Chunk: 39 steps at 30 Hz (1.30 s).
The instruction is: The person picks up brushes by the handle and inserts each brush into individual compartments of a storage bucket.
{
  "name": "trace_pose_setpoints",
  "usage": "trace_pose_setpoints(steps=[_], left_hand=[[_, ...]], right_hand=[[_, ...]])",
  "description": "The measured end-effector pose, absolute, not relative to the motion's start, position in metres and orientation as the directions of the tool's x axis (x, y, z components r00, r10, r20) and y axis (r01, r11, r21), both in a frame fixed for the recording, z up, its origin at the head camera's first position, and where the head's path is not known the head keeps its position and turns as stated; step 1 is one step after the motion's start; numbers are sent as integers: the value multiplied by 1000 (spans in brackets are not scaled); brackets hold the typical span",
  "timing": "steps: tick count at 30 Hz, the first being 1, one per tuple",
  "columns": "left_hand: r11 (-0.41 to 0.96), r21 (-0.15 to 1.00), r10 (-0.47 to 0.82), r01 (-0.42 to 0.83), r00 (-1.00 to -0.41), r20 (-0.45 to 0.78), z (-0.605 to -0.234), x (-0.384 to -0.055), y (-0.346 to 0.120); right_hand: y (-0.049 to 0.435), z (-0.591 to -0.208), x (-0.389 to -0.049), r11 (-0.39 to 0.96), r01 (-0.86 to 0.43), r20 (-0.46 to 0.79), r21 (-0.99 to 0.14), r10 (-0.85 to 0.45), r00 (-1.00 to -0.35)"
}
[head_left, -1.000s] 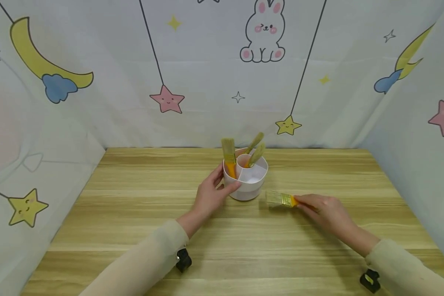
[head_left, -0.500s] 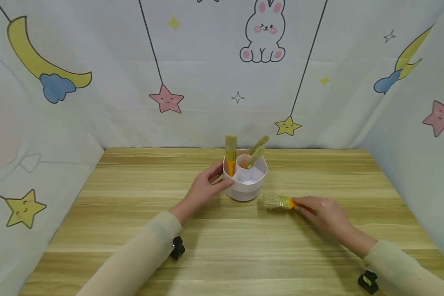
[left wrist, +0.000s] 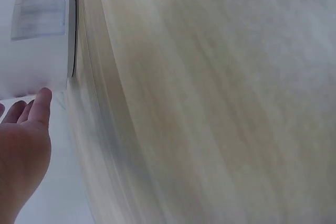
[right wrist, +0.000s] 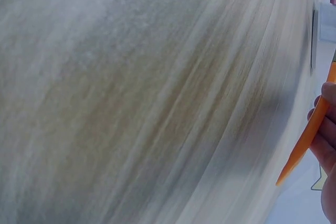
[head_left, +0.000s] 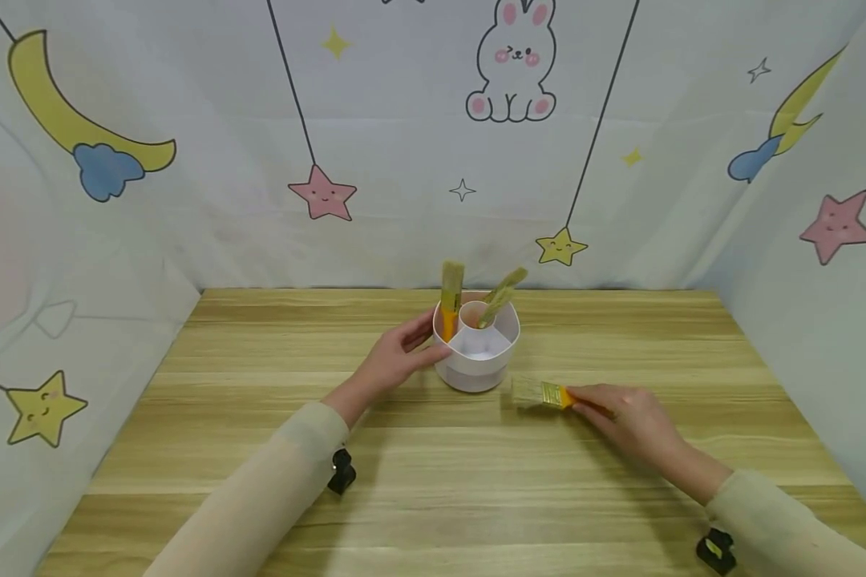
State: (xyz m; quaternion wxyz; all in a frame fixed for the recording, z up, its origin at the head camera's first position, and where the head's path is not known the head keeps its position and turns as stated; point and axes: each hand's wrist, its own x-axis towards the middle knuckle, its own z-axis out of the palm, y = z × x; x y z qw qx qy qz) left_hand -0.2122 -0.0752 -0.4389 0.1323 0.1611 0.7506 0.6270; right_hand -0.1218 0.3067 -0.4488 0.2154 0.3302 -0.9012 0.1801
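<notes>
A white round brush holder point(head_left: 474, 367) with divided compartments stands upright on the wooden table. My left hand point(head_left: 393, 358) grips its left side, thumb at the front rim and fingers around the side; part of those fingers is hidden. One upright paintbrush point(head_left: 451, 292) with an orange handle stands in the left compartment. Two more brushes lean to the right, one of them a paintbrush point(head_left: 498, 306) in the centre cup. To the right of the holder, my right hand point(head_left: 635, 418) pinches the orange handle of another paintbrush point(head_left: 541, 393), its bristles pointing left, just above or at the table.
The wooden table point(head_left: 433, 505) reaches back to a white printed curtain point(head_left: 404, 144), with more curtain at both sides. A black wrist camera point(head_left: 342, 471) hangs under the left sleeve and another black camera point(head_left: 716, 550) under the right one.
The holder has turned slightly, so the brushes in it have shifted to the right. My left hand has slid left along its side. My right hand and its paintbrush have moved slightly left.
</notes>
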Motion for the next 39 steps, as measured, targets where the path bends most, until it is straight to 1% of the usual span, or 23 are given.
trace_pose_setpoints(steps=[4, 8, 14, 20, 28, 39], left_hand=[[164, 986, 356, 30, -934, -31, -437, -206, -77], [134, 991, 272, -2, -961, -39, -434, -191, -72], [106, 994, 127, 9, -992, -5, -432, -163, -55], [63, 998, 49, 25, -999, 22, -430, -147, -35], [61, 997, 14, 44, -999, 43, -432, -144, -25], [38, 994, 27, 104, -994, 103, -437, -157, -26]], right_hand=[[306, -449, -122, 713, -674, 512, -195, -512, -690], [306, -449, -123, 705, -682, 527, -198, -510, -680], [307, -449, -125, 702, -691, 546, -175, -515, -661], [307, -450, -126, 695, -699, 564, -170, -513, -647], [305, -450, -125, 691, -701, 579, -178, -502, -643], [303, -447, -123, 698, -692, 568, -181, -500, -653]])
